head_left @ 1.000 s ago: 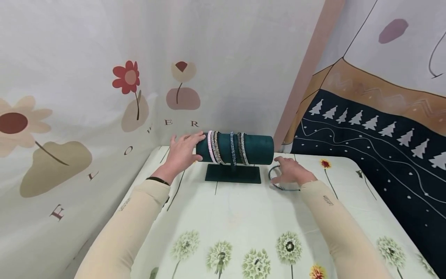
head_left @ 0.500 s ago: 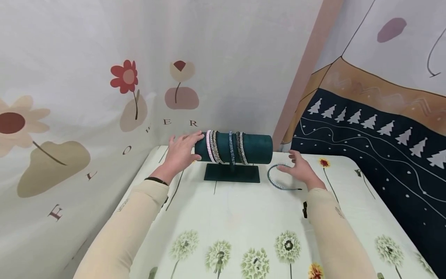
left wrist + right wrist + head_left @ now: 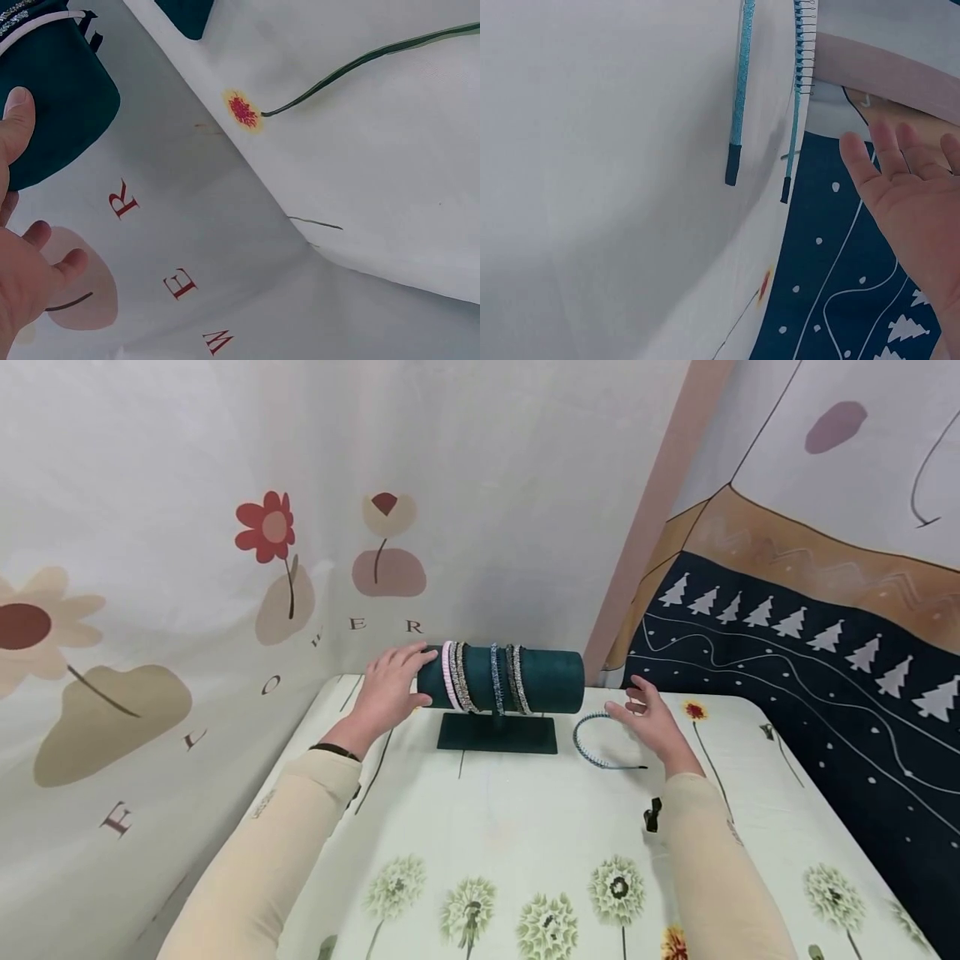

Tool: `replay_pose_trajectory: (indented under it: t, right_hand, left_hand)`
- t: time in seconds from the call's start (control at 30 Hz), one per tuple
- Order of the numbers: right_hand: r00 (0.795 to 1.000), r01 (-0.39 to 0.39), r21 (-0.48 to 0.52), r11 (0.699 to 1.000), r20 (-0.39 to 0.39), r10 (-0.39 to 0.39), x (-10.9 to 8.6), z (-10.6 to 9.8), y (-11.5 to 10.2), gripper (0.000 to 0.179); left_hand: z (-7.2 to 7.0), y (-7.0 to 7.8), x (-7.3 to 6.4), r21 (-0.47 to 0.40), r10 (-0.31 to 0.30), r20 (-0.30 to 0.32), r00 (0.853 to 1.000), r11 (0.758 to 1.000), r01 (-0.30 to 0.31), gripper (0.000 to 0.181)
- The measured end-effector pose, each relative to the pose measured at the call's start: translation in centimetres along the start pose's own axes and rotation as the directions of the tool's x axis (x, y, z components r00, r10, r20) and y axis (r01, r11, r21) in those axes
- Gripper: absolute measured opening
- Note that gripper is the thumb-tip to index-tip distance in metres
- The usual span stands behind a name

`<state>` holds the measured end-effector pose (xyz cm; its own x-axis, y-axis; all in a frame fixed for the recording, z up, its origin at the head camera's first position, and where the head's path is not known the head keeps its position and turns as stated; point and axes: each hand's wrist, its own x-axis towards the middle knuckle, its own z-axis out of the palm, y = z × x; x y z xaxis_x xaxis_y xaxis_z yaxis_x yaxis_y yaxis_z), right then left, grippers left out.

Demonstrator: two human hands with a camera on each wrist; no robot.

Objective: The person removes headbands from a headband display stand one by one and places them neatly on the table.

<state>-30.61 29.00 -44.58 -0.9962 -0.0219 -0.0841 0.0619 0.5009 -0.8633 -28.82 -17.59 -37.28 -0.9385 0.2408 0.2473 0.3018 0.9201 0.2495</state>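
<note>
A dark green velvet roll stand (image 3: 551, 681) carries several headbands: a pale pink one (image 3: 451, 677) and glittery ones at its left, a blue one (image 3: 497, 678) mid-roll, and dark and silvery ones (image 3: 519, 680) right of it. My left hand (image 3: 387, 689) holds the roll's left end, thumb on the front and fingers over the top; the left wrist view shows the thumb (image 3: 18, 124) against the velvet. A blue headband (image 3: 590, 756) with black tips lies on the table right of the stand. Over its right side hovers my right hand (image 3: 654, 724), fingers loosely spread, holding nothing.
The stand's flat base (image 3: 497, 734) rests on a white table (image 3: 487, 827) with a flower-print cover. Pale flower-print fabric (image 3: 517, 518) hangs behind and left. Dark fabric with white trees (image 3: 780, 685) borders the table on the right.
My right hand has drawn back to the right, away from the blue headband, which stays on the table in full view. The left hand keeps its place on the roll.
</note>
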Motion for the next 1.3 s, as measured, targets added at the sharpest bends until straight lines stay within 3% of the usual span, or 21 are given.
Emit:
replay_pose_trajectory:
  t: [0.2, 0.4, 0.73, 1.03, 1.3]
  right_hand:
    - [1.000, 0.012, 0.014, 1.000, 0.000, -0.012, -0.5, -0.4, -0.6, 0.110]
    - [0.997, 0.071, 0.015, 0.997, -0.010, -0.071, -0.5, -1.1, -1.9, 0.105]
    - [0.990, 0.143, -0.076, 0.987, 0.008, -0.143, -0.1, -2.7, -4.0, 0.108]
    - [0.967, 0.256, -0.202, 0.945, 0.050, -0.251, 0.1, -3.4, -7.9, 0.107]
    - [0.949, 0.315, -0.261, 0.913, 0.094, -0.301, 0.2, -3.0, -10.5, 0.103]
  left_hand:
    - [-0.1, 0.0, 0.2, -0.002, 0.010, 0.015, 1.000, 1.000, -0.010, 0.087]
    - [-0.4, 0.3, 0.2, 0.006, 0.014, 0.034, 0.999, 1.000, -0.015, 0.097]
    - [0.1, 0.5, 0.2, 0.010, 0.010, 0.029, 1.000, 1.000, -0.011, 0.094]
    - [0.2, 0.3, 0.1, -0.054, -0.003, 0.031, 1.000, 0.999, 0.005, 0.093]
    - [0.5, 0.2, 0.1, -0.068, 0.000, 0.023, 1.000, 0.998, 0.002, 0.093]
